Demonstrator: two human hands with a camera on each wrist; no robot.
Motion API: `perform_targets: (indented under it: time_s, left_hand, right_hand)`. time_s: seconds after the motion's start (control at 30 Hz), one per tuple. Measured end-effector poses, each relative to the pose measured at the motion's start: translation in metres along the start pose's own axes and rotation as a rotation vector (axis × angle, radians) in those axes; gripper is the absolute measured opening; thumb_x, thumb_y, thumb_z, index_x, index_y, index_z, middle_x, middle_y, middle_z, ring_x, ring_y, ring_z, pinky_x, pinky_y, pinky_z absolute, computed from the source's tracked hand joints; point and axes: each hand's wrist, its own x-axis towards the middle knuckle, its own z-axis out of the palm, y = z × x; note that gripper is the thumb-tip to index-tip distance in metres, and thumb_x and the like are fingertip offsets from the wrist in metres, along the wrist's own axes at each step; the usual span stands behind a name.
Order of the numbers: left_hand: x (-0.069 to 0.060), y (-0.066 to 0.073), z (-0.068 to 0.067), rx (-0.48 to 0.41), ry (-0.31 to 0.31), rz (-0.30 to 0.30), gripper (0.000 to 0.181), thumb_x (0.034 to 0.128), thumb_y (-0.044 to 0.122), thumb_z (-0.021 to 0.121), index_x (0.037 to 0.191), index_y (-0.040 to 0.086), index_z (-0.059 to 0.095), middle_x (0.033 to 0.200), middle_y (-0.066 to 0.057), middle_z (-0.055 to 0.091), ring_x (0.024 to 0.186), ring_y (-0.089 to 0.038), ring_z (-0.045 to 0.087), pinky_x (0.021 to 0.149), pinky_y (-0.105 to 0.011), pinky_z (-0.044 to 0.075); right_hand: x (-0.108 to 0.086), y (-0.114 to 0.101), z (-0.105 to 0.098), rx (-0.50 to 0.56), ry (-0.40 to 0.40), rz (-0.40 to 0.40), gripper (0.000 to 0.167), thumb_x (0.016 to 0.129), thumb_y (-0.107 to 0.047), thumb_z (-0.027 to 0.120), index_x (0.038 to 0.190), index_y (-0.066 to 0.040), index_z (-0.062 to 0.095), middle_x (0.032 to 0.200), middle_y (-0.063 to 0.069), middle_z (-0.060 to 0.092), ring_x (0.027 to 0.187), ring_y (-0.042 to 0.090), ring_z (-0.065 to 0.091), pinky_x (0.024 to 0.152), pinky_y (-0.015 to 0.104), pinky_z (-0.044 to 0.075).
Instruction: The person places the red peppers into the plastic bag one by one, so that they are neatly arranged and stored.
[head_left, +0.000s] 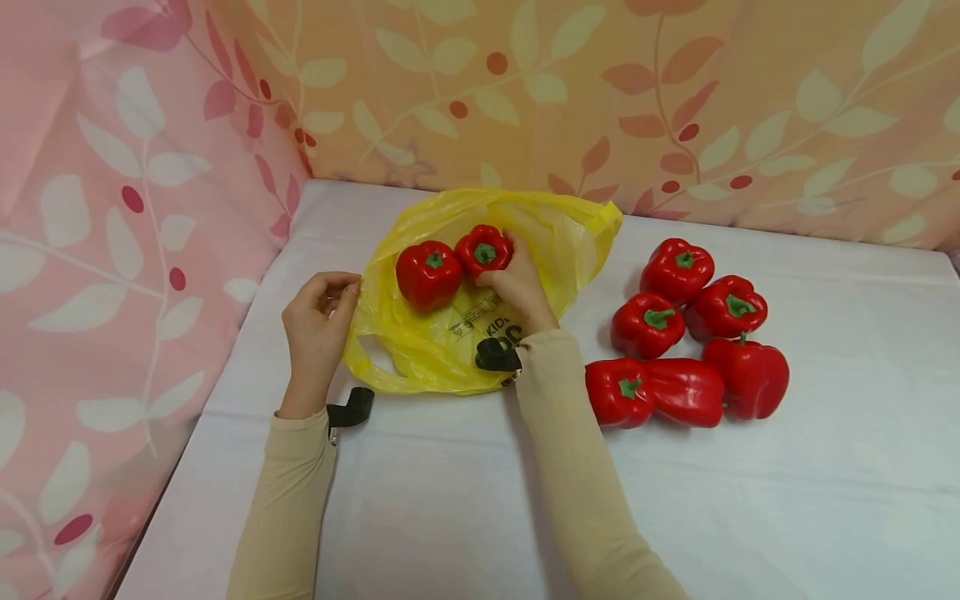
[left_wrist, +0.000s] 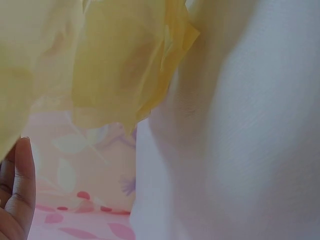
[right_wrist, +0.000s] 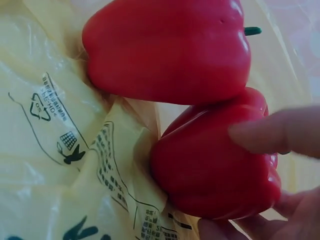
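Observation:
A yellow plastic bag [head_left: 570, 242] lies spread on the table with two red bell peppers in it. My right hand [head_left: 522, 283] holds the right-hand bell pepper [head_left: 484, 251], thumb on one side and fingers on the other; the right wrist view shows this pepper [right_wrist: 215, 160] touching the other one. That other bell pepper [head_left: 428, 277] sits to its left, green stem up. At the bag's left edge my left hand [head_left: 318, 321] pinches the plastic between thumb and fingers. In the left wrist view only part of the left hand [left_wrist: 17, 190] shows beside the yellow plastic [left_wrist: 120, 60].
Right of the bag several red bell peppers [head_left: 677, 271] lie in a cluster, the nearest one [head_left: 619, 393] close to my right sleeve. A white cloth [head_left: 862, 358] covers the table. Leaf-patterned curtains [head_left: 480, 100] stand behind and at the left.

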Motion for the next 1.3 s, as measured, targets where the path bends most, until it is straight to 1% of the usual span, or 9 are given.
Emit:
perform_targets:
  time_s: [0.1,0.17,0.3,0.43,0.57,0.73,0.87,1.13,1.3]
  left_hand:
    - [0.000,0.001,0.000,0.004,-0.003,-0.001,0.012,0.0874,0.000,0.064,0.095,-0.009,0.067,0.088,-0.019,0.067,0.073,-0.003,0.056,0.066,-0.010,0.046]
    - [0.000,0.000,0.000,0.004,-0.003,0.005,0.012,0.0873,0.000,0.064,0.094,-0.009,0.067,0.088,-0.019,0.067,0.073,-0.002,0.055,0.066,-0.010,0.046]
    - [0.001,0.000,0.000,0.001,0.001,0.013,0.011,0.0868,-0.001,0.064,0.094,-0.009,0.067,0.088,-0.019,0.067,0.072,-0.001,0.056,0.066,-0.011,0.046]
    - [0.001,-0.001,0.000,-0.006,0.003,0.005,0.011,0.0866,-0.002,0.064,0.094,-0.010,0.067,0.089,-0.020,0.066,0.073,-0.001,0.056,0.067,-0.011,0.047]
    - [0.001,-0.001,0.000,-0.011,0.003,-0.007,0.012,0.0869,-0.002,0.064,0.094,-0.011,0.066,0.089,-0.021,0.066,0.074,-0.002,0.057,0.069,-0.011,0.047]
    - [0.001,0.000,-0.001,0.006,0.005,-0.018,0.012,0.0869,-0.002,0.064,0.095,-0.010,0.067,0.090,-0.019,0.066,0.075,-0.002,0.056,0.068,-0.012,0.047]
    - [0.000,-0.001,-0.002,0.012,0.002,-0.020,0.012,0.0868,-0.002,0.064,0.096,-0.010,0.066,0.090,-0.018,0.066,0.075,-0.003,0.056,0.068,-0.012,0.047]
    - [0.001,-0.003,-0.002,0.019,0.001,-0.017,0.013,0.0871,-0.002,0.064,0.095,-0.011,0.066,0.090,-0.020,0.066,0.075,-0.001,0.056,0.069,-0.012,0.048]
    - [0.002,-0.003,-0.002,0.032,0.008,-0.013,0.012,0.0875,-0.001,0.063,0.095,-0.010,0.066,0.090,-0.020,0.066,0.074,-0.001,0.056,0.069,-0.012,0.048]
  right_hand:
    - [0.001,0.001,0.001,0.000,0.036,0.013,0.082,0.077,0.000,0.071,0.146,-0.006,0.027,0.142,0.013,0.039,0.127,0.024,0.040,0.107,0.031,0.033]
    - [0.003,0.002,0.003,-0.003,0.062,0.001,0.080,0.078,-0.004,0.074,0.144,-0.005,0.030,0.139,0.013,0.042,0.124,0.024,0.043,0.104,0.031,0.036]
    - [0.008,0.005,0.007,-0.001,0.092,-0.054,0.077,0.078,-0.007,0.076,0.142,-0.004,0.034,0.137,0.011,0.045,0.121,0.024,0.046,0.099,0.028,0.042]
    - [0.011,0.006,0.010,-0.023,0.106,-0.098,0.074,0.079,-0.011,0.076,0.141,-0.004,0.036,0.138,0.009,0.045,0.121,0.022,0.046,0.097,0.026,0.043]
    - [0.016,0.005,0.011,-0.030,0.099,-0.120,0.071,0.080,-0.012,0.076,0.140,-0.004,0.039,0.137,0.009,0.047,0.120,0.020,0.048,0.096,0.024,0.044]
    - [0.020,0.006,0.012,-0.011,0.055,-0.147,0.070,0.080,-0.010,0.076,0.139,-0.003,0.040,0.137,0.010,0.047,0.121,0.022,0.048,0.096,0.024,0.044]
    - [0.022,0.009,0.013,-0.027,0.035,-0.158,0.070,0.080,-0.013,0.076,0.139,-0.003,0.039,0.138,0.010,0.046,0.121,0.022,0.047,0.098,0.025,0.043]
    - [0.013,0.012,0.011,-0.057,0.032,-0.072,0.078,0.080,-0.019,0.076,0.145,-0.008,0.033,0.144,0.006,0.040,0.127,0.021,0.043,0.103,0.028,0.038]
    - [0.002,0.010,0.008,-0.043,0.068,-0.038,0.076,0.079,-0.022,0.078,0.142,-0.008,0.037,0.141,0.005,0.043,0.125,0.022,0.044,0.101,0.030,0.039]
